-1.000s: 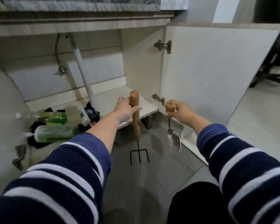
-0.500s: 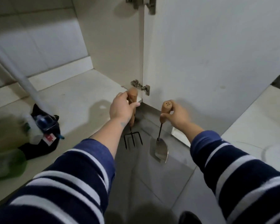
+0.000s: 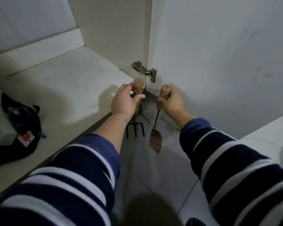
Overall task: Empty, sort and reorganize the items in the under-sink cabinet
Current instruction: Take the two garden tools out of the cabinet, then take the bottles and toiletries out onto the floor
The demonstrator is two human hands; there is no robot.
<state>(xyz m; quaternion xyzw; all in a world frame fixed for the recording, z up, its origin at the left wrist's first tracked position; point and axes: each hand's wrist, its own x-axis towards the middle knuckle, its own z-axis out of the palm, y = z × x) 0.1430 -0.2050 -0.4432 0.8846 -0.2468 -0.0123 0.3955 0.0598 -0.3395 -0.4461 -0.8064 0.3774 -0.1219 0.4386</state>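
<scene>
Left grip (image 3: 126,101) holds the hand fork (image 3: 136,126), right grip (image 3: 171,101) the trowel (image 3: 155,142); lower both gently, tines and blade below each grip.

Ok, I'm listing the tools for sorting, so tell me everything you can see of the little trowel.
The trowel is a small hand tool: a light wooden handle with small holes in its rounded end, a thin dark metal shank, and a shiny pointed metal blade. It hangs nearly upright, blade down, over the tiled floor just in front of the open cabinet door. The right hand holds it by the handle; nothing else touches it.
</scene>
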